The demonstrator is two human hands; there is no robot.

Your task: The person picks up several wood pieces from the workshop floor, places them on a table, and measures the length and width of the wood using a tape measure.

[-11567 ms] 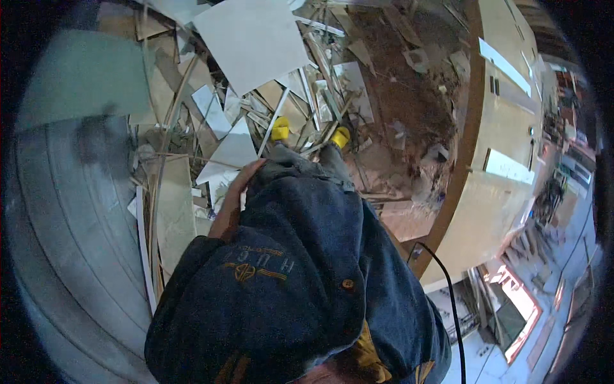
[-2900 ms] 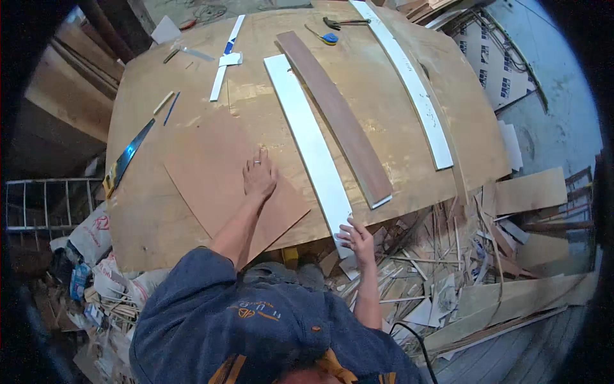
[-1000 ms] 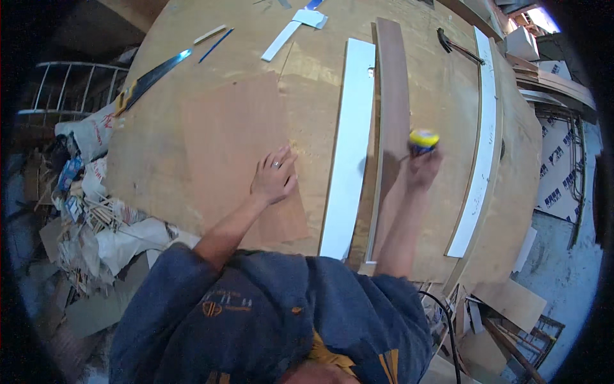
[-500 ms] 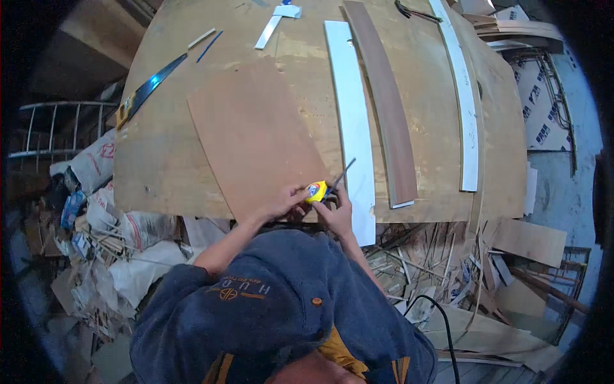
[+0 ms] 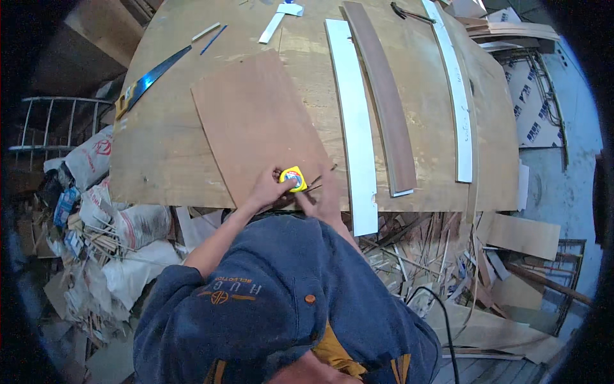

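Observation:
Near the front edge of the table, my left hand [image 5: 270, 191] is closed round a yellow tape measure [image 5: 293, 180], its round label facing up. My right hand [image 5: 327, 197], smeared by motion, is just right of it. A thin dark stick [image 5: 313, 187], perhaps a pencil, runs slantwise through the right fingers, its far end showing past them. Both hands are over the lower end of a flat brown panel [image 5: 256, 118], which lies at an angle on the worktable [image 5: 160, 173]. No blade of the tape can be made out.
A white board [image 5: 354, 121], a brown strip [image 5: 384, 102] and another white strip [image 5: 452, 96] lie to the right. A handsaw [image 5: 150, 78] rests at the left, a blue stick [image 5: 213, 40] beyond it, and a hammer-like tool [image 5: 409, 14] at the far right. Wood scraps [image 5: 409, 256] litter the floor.
My left hand has moved left with the tape measure, away from the right hand. The right hand has shifted slightly left, and the dark stick has tipped lower. The view has shifted a little.

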